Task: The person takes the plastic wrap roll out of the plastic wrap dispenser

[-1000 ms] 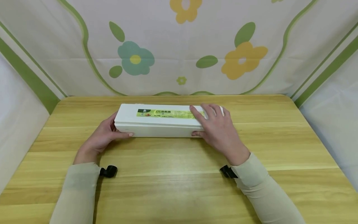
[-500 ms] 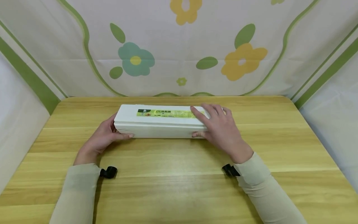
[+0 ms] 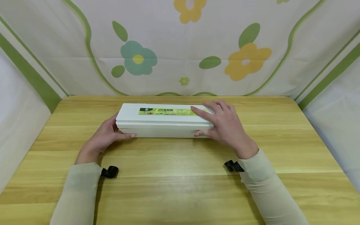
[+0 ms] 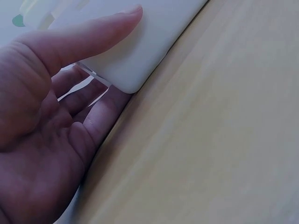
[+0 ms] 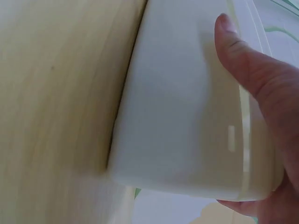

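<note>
Two hands clasp the white box (image 3: 161,120) — left hand (image 3: 102,139), right hand (image 3: 225,126) — at its ends

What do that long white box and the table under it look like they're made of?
The long white box looks like smooth, slightly glossy plastic: rounded corners, soft sheen, and a clear strip near its end in the right wrist view. It carries a green printed label, likely paper or film. The table looks like pale laminated wood, with grain and plank seams.

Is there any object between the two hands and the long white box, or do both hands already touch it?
Nothing stands between them. The left hand grips the left end of the white box, thumb on its front. The right hand lies over the right end, thumb on the front face.
</note>
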Demonstrator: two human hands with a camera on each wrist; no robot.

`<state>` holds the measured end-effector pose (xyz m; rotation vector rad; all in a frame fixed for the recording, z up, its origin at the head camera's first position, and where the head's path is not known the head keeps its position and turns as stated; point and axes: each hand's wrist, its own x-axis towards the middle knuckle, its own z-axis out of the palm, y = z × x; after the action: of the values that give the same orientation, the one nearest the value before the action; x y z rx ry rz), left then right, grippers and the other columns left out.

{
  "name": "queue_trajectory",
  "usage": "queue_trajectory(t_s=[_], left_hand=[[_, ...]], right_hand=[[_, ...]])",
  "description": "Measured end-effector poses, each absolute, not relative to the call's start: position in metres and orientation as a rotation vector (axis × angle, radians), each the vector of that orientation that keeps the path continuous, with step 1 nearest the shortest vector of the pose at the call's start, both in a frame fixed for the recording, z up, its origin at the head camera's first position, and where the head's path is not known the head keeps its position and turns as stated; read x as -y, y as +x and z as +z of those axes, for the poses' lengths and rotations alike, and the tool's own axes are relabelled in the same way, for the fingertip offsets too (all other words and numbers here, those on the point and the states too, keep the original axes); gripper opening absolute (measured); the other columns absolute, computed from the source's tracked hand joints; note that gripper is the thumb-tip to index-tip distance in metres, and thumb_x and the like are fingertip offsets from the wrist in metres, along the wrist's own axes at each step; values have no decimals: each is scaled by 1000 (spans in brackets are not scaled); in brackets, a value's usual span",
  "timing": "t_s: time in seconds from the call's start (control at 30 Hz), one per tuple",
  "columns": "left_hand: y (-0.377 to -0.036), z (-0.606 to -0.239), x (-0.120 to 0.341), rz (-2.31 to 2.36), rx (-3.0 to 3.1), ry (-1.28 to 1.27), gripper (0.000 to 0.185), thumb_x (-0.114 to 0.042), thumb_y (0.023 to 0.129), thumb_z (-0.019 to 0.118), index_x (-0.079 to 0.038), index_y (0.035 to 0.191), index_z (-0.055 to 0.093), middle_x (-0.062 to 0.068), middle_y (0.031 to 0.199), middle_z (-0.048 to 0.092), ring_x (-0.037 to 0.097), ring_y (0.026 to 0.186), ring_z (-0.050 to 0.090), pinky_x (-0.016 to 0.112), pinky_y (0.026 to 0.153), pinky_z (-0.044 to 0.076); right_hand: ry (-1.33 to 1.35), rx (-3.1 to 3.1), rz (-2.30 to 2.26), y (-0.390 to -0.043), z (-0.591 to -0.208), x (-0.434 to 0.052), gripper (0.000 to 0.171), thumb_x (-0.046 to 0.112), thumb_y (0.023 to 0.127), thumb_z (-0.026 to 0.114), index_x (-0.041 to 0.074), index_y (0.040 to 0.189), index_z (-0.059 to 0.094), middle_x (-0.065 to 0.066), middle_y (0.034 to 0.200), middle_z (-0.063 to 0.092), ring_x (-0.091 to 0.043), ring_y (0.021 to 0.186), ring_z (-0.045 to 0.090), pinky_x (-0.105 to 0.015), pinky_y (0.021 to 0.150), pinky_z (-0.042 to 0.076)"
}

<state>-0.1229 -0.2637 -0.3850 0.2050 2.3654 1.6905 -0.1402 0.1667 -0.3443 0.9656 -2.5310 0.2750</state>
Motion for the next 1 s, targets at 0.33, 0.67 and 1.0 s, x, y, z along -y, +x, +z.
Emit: queue_trajectory(t_s=[0.33,0.67,1.0], left_hand=[[-122,-386,264,1692,-2347,194,97,-11,85,93,-23,166,41,2,151,57,13,134,51,13,104,46],[-124,-388,264,1709,-2336,205,99,-9,85,93,-23,167,40,-4,148,59,12,132,53,14,103,47],[-121,-388,265,1716,-2328,190,99,-8,84,93,-21,167,40,-4,146,59,12,131,53,14,102,47]], right_hand=[[923,2596,294,-137,-344,-161,94,73,72,87,33,153,61,-12,148,64,-39,131,56,-63,100,47],[827,2669,222,-133,-340,-147,89,80,78,78,29,150,62,-11,145,64,-39,132,58,-66,112,42],[882,2858,206,-137,-331,-96,97,90,85,63,40,165,41,-7,158,54,-36,145,51,-61,117,37]])
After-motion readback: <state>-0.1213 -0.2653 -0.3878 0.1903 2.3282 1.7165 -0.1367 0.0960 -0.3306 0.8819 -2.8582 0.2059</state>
